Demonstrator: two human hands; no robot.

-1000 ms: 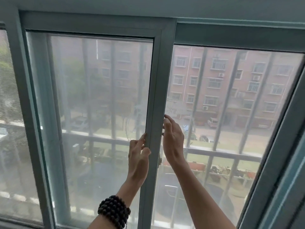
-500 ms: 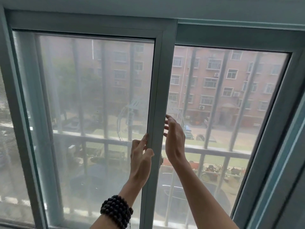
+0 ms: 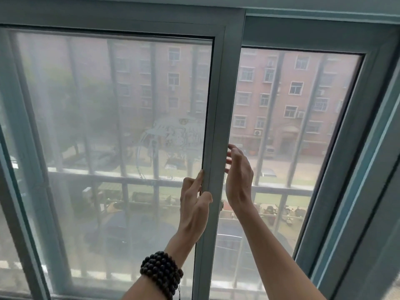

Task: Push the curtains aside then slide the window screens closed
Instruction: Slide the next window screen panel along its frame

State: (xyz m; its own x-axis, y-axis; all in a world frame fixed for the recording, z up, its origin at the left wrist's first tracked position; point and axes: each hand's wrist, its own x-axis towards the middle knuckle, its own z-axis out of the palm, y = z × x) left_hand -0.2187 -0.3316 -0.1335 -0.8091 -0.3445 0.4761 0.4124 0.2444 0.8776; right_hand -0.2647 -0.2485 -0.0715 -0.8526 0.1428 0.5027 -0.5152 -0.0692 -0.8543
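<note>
A grey-framed sliding window screen [image 3: 119, 126] with hazy mesh fills the left and middle of the head view. Its upright edge bar [image 3: 218, 94] stands just right of centre. My left hand [image 3: 194, 204] pinches this bar at mid height, fingers on its left side and thumb on its front. My right hand [image 3: 238, 180] is raised just right of the bar, fingers apart and curled towards its right edge, holding nothing. To the right of the bar the opening [image 3: 292, 94] shows the view outside sharply. No curtain is in view.
The window's right frame [image 3: 346, 148] slants down at the right, with a teal wall edge beyond it. Metal guard bars [image 3: 270, 105] run outside the window. A dark bead bracelet [image 3: 161, 273] is on my left wrist.
The screen's edge bar has slid to the right with both hands following it, and the gap to the right frame is narrower. My right fingers have spread slightly.
</note>
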